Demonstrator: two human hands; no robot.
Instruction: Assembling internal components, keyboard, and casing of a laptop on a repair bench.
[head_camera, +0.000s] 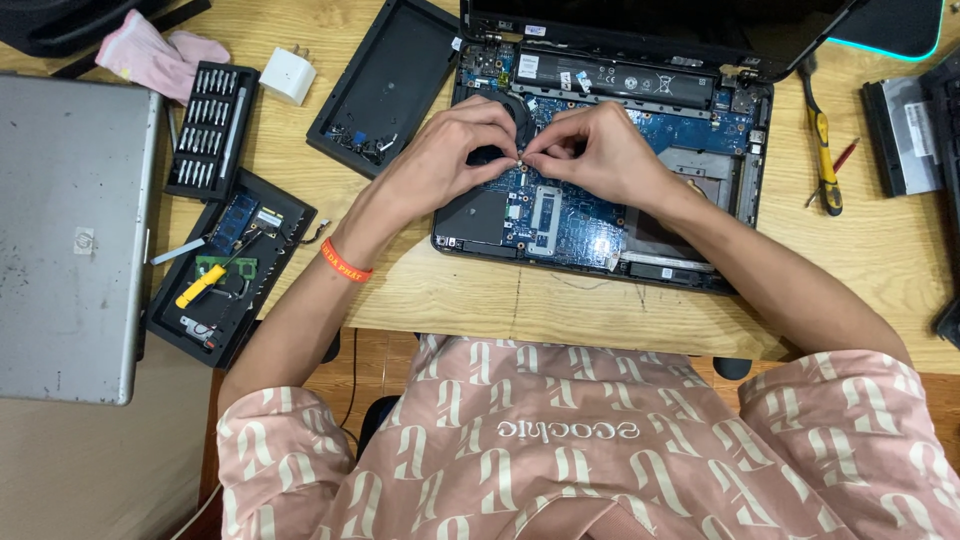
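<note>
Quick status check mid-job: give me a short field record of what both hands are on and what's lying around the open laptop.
left hand: fingertips pinched over the blue circuit board, meeting the right hand
right hand: fingertips pinched at the same spot; what they pinch is too small to tell
opened laptop: bottom cover off, on wooden table
left of laptop: empty black tray, white charger, screwdriver bit set
near left: black tray holding a yellow-handled screwdriver
far left: closed grey laptop
right: yellow-handled pliers

tiny part between fingers (519, 158) too small to tell, grey laptop (70, 230) cut off left
</note>
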